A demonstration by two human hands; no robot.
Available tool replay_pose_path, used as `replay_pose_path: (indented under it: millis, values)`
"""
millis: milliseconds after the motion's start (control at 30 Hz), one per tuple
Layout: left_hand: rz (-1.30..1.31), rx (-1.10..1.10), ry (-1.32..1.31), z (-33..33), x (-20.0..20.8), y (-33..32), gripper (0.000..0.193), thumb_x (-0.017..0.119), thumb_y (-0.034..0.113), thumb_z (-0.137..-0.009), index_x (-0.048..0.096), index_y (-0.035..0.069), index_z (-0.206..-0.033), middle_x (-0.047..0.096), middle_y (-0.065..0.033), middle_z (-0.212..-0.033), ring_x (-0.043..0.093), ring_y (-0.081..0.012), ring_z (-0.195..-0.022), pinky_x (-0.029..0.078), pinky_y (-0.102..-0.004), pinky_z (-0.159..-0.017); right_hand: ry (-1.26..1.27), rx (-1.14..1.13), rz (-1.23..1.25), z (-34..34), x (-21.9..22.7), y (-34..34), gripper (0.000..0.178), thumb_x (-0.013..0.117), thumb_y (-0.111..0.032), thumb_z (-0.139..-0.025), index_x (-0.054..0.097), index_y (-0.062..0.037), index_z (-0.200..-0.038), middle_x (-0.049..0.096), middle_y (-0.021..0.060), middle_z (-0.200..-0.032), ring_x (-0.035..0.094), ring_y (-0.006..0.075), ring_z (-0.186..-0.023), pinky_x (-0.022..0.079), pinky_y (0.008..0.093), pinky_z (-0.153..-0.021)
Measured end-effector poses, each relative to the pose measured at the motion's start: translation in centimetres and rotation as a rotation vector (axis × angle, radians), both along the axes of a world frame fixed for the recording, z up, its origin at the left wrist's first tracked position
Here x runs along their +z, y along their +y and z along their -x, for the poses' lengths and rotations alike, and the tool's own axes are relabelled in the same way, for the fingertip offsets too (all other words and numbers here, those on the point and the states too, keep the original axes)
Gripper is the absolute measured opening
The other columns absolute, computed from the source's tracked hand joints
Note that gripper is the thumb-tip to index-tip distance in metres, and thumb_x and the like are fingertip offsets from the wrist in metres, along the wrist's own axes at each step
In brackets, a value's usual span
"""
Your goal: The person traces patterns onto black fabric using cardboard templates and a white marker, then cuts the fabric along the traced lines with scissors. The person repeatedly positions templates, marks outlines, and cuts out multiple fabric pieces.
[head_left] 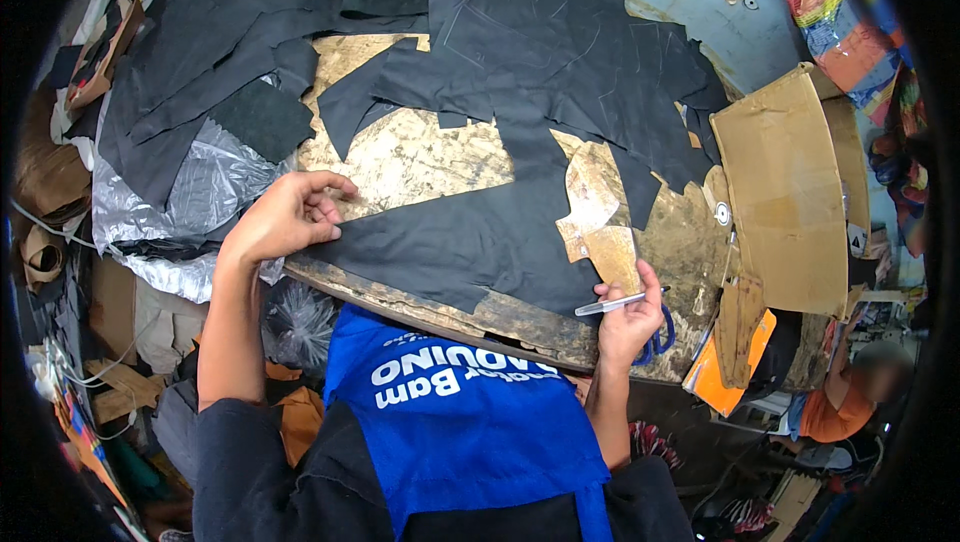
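My left hand [295,210] hovers at or rests on the left tip of a black sheet [450,247], which looks like leather. Its fingers are half curled and apart from the thumb. In my right hand [632,320] is a slim pen [610,304], lying across the fingers. Just beyond those fingertips is a shiny tan shape [603,207] with a notched outline; I cannot tell whether the hand touches it. Pale drawn lines mark the larger black pieces [540,42] farther back.
Black offcuts overlap across the worn wooden table [410,157]. Crumpled silvery plastic [205,192] hangs at the left. A cardboard box [780,182] stands at the right, near an orange folder-like item [735,367]. Beyond it, a person in orange [838,410] is at the lower right.
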State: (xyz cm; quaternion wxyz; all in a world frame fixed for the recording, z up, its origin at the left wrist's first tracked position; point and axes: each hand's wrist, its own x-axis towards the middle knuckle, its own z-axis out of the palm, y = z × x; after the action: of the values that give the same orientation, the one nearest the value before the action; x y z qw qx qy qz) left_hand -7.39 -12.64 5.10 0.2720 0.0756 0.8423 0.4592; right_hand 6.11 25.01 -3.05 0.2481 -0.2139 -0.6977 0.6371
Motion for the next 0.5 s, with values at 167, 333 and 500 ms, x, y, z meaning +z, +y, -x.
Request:
replay_pose_path:
  millis: [167, 333, 500]
  values:
    - [-0.101, 0.143, 0.010, -0.6, -1.3, -0.7, 0.046, 0.062, -0.011, -0.069, 0.058, -0.003, -0.114, 0.061, -0.0011, -0.077, 0.057, -0.0065, -0.071, 0.048, -0.0206, -0.067, 0.109, -0.061, 0.130, 1.1, 1.5, 0.6, 0.036, 0.053, 0.010, -0.082, 0.047, 0.0054, -0.118, 0.064, 0.0159, -0.090, 0.065, 0.0195, -0.065, 0.053, 0.0258, -0.057]
    - [-0.096, 0.150, 0.069, -1.1, -1.9, -0.9, 0.043, 0.060, -0.007, -0.073, 0.060, -0.001, -0.115, 0.061, -0.0006, -0.079, 0.055, -0.0047, -0.069, 0.047, -0.0200, -0.065, 0.027, 0.408, 0.349, 3.1, 4.3, 0.7, 0.032, 0.055, 0.008, -0.079, 0.052, 0.0035, -0.111, 0.064, 0.0141, -0.088, 0.064, 0.0200, -0.062, 0.053, 0.0261, -0.055]
    - [0.007, 0.098, 0.238, -2.2, -2.3, 0.0, 0.033, 0.072, 0.009, -0.075, 0.067, 0.002, -0.107, 0.061, -0.0007, -0.080, 0.051, -0.0068, -0.067, 0.043, -0.0221, -0.061, -0.284, 0.831, 0.146, 8.1, 4.0, -4.0, 0.031, 0.064, 0.000, -0.073, 0.061, 0.0021, -0.105, 0.064, 0.0097, -0.082, 0.060, 0.0125, -0.066, 0.051, 0.0241, -0.061]
